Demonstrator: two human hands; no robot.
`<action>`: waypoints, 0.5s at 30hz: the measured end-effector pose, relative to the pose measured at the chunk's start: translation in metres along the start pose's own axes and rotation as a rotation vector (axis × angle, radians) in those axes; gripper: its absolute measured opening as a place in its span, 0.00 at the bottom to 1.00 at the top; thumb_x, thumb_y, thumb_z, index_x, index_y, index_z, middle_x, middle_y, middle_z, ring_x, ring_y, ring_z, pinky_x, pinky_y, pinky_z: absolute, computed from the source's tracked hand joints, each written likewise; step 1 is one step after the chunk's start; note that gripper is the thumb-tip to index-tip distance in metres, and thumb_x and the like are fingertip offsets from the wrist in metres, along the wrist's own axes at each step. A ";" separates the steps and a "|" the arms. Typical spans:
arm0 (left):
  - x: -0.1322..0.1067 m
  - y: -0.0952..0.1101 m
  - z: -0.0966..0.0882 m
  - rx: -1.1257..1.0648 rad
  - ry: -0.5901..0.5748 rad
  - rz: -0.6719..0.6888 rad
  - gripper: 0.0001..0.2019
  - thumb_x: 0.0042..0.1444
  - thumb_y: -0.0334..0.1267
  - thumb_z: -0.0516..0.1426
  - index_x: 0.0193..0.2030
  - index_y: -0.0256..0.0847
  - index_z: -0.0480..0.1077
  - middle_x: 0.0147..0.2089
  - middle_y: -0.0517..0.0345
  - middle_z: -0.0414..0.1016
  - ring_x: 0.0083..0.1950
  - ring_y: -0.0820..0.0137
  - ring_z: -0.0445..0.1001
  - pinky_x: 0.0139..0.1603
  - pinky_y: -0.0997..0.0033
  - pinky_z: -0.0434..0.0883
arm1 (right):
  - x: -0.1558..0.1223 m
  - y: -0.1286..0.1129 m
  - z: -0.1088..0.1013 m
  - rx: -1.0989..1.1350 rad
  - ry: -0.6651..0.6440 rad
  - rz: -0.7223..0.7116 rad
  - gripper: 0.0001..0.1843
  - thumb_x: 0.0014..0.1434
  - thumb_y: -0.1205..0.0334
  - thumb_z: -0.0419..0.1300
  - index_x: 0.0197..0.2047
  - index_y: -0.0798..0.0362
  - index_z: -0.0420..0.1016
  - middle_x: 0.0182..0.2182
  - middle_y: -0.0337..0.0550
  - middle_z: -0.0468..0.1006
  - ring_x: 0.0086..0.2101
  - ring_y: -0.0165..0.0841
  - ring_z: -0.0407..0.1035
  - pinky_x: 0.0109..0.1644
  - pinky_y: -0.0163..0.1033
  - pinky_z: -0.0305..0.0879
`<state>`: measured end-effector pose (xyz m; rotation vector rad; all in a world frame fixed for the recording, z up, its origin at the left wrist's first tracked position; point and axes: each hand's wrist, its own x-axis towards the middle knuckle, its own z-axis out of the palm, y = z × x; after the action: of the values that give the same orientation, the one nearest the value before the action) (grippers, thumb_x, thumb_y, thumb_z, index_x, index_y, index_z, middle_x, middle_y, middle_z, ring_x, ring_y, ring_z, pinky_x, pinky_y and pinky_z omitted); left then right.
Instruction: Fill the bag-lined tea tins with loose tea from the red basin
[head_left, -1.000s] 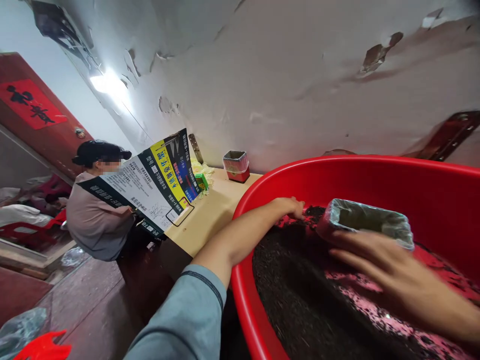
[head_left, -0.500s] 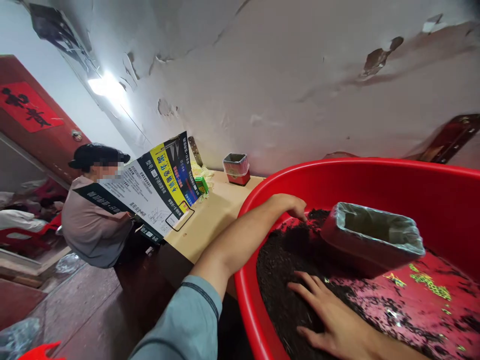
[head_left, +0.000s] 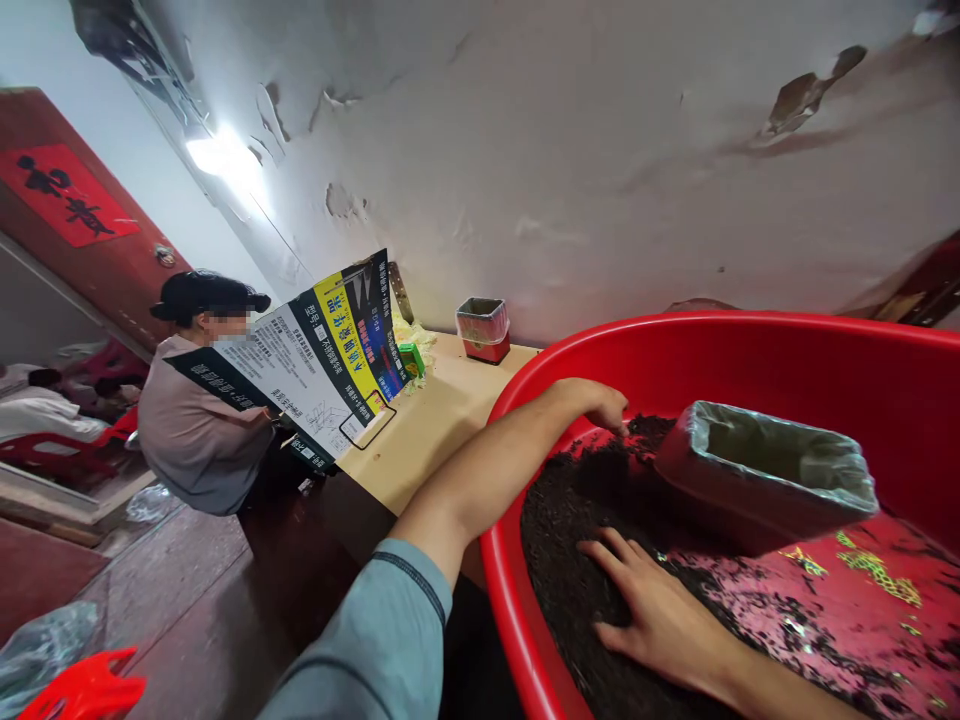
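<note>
A big red plastic basin fills the lower right and holds a heap of dark loose tea leaves. A rectangular tin lined with a clear bag lies tilted in the basin, mouth up. My left hand reaches over the rim, fingers curled down into the leaves at the far side next to the tin. My right hand rests flat on the leaves with fingers spread, just in front of the tin.
Left of the basin is a tan table with a printed cardboard sheet, a small green box and a second lined red tin by the peeling wall. A person in a dark cap sits at left.
My right hand swept from the right of the tin down to the leaf heap in front of it and now lies flat there. The left hand stayed by the tin.
</note>
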<state>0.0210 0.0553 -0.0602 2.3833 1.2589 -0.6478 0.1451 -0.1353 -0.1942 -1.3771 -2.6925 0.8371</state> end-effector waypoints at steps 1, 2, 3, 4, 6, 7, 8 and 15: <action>0.001 -0.001 0.000 -0.001 -0.002 0.000 0.30 0.65 0.45 0.58 0.70 0.32 0.64 0.73 0.43 0.63 0.71 0.59 0.66 0.67 0.67 0.65 | 0.001 -0.001 0.000 -0.005 0.010 0.004 0.41 0.46 0.59 0.62 0.66 0.52 0.70 0.68 0.55 0.64 0.65 0.57 0.63 0.69 0.57 0.61; 0.002 -0.002 0.001 0.000 -0.007 -0.002 0.31 0.65 0.46 0.59 0.70 0.32 0.64 0.74 0.43 0.62 0.71 0.59 0.66 0.67 0.67 0.65 | 0.002 -0.002 -0.001 -0.003 0.019 0.009 0.41 0.46 0.60 0.62 0.65 0.52 0.71 0.68 0.55 0.64 0.64 0.56 0.64 0.68 0.57 0.62; 0.003 -0.003 0.001 0.003 -0.012 -0.006 0.31 0.65 0.46 0.58 0.71 0.32 0.63 0.74 0.44 0.62 0.71 0.59 0.66 0.67 0.67 0.64 | 0.003 -0.002 -0.001 0.005 0.022 0.012 0.40 0.45 0.61 0.62 0.65 0.52 0.71 0.68 0.56 0.65 0.65 0.55 0.64 0.68 0.56 0.62; 0.005 -0.004 0.001 0.009 -0.021 -0.011 0.31 0.65 0.46 0.58 0.71 0.33 0.63 0.74 0.45 0.62 0.71 0.60 0.65 0.67 0.68 0.64 | 0.004 -0.002 -0.002 0.016 0.021 0.016 0.40 0.45 0.61 0.62 0.64 0.53 0.71 0.68 0.57 0.64 0.65 0.54 0.63 0.69 0.55 0.61; 0.007 -0.007 0.002 0.028 -0.042 -0.018 0.31 0.66 0.45 0.58 0.71 0.30 0.63 0.74 0.43 0.61 0.71 0.60 0.66 0.67 0.69 0.65 | 0.005 -0.001 -0.004 0.054 0.011 0.021 0.40 0.45 0.62 0.62 0.64 0.55 0.71 0.69 0.58 0.62 0.66 0.51 0.62 0.70 0.52 0.60; 0.007 -0.009 0.002 0.037 -0.051 -0.023 0.31 0.66 0.45 0.57 0.70 0.29 0.63 0.74 0.42 0.62 0.70 0.59 0.67 0.66 0.68 0.66 | 0.005 0.001 -0.005 0.079 0.007 0.017 0.40 0.45 0.62 0.61 0.64 0.55 0.71 0.69 0.58 0.62 0.66 0.50 0.63 0.70 0.50 0.60; 0.008 -0.011 0.002 0.039 -0.056 -0.027 0.30 0.66 0.45 0.57 0.70 0.27 0.64 0.73 0.40 0.63 0.69 0.58 0.68 0.66 0.67 0.66 | 0.005 0.003 -0.007 0.106 0.010 0.007 0.39 0.45 0.62 0.61 0.63 0.54 0.72 0.69 0.57 0.63 0.65 0.49 0.64 0.69 0.49 0.61; 0.002 -0.011 -0.002 -0.020 0.033 -0.008 0.30 0.64 0.43 0.60 0.69 0.27 0.65 0.71 0.38 0.65 0.67 0.56 0.70 0.64 0.64 0.69 | 0.007 0.021 -0.050 0.252 0.252 -0.160 0.24 0.48 0.58 0.61 0.50 0.50 0.77 0.52 0.50 0.79 0.53 0.47 0.75 0.60 0.50 0.70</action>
<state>0.0131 0.0636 -0.0603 2.3833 1.2828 -0.5970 0.1685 -0.0970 -0.1625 -1.1136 -2.3753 0.8850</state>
